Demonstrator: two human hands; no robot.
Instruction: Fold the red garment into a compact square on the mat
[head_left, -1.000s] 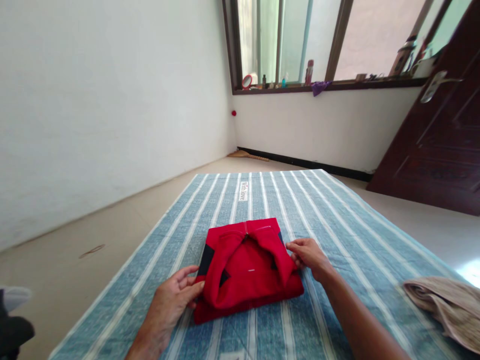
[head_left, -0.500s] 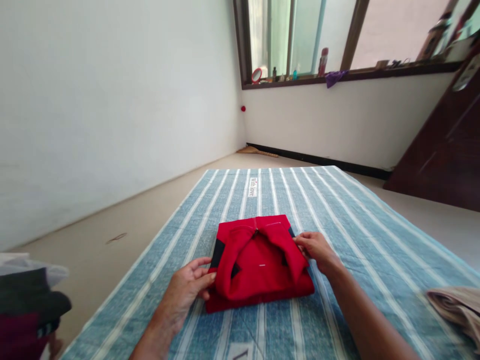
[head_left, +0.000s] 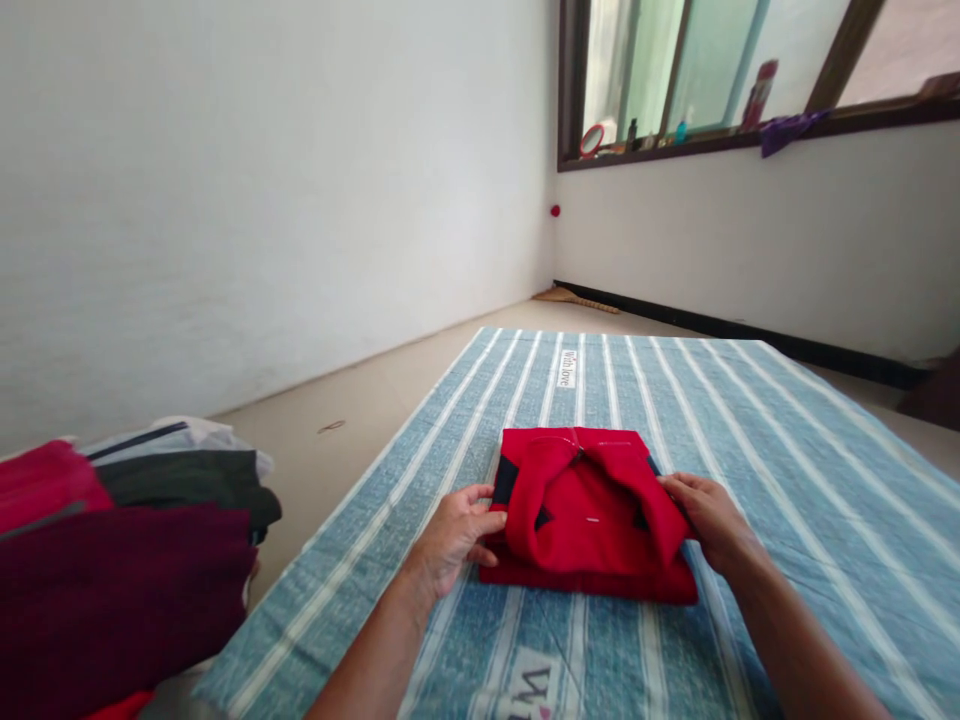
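Note:
A folded red garment (head_left: pixel 589 515) with dark side panels lies on a blue mat with white stripes (head_left: pixel 757 440). My left hand (head_left: pixel 454 535) grips its left edge, fingers curled onto the cloth. On the opposite side my right hand (head_left: pixel 709 515) holds the right edge, fingers pressed on the fold. Both forearms reach in from the bottom of the view.
A pile of folded clothes (head_left: pixel 120 560) in dark red, black and white sits on the floor at the left. White walls stand left and ahead. A window sill (head_left: pixel 720 140) carries small bottles and a purple cloth. A broom (head_left: pixel 574 297) lies in the far corner.
The view has swung left, bringing the clothes pile into sight and losing the door and beige towel. Both hands have closed in on the red garment's sides.

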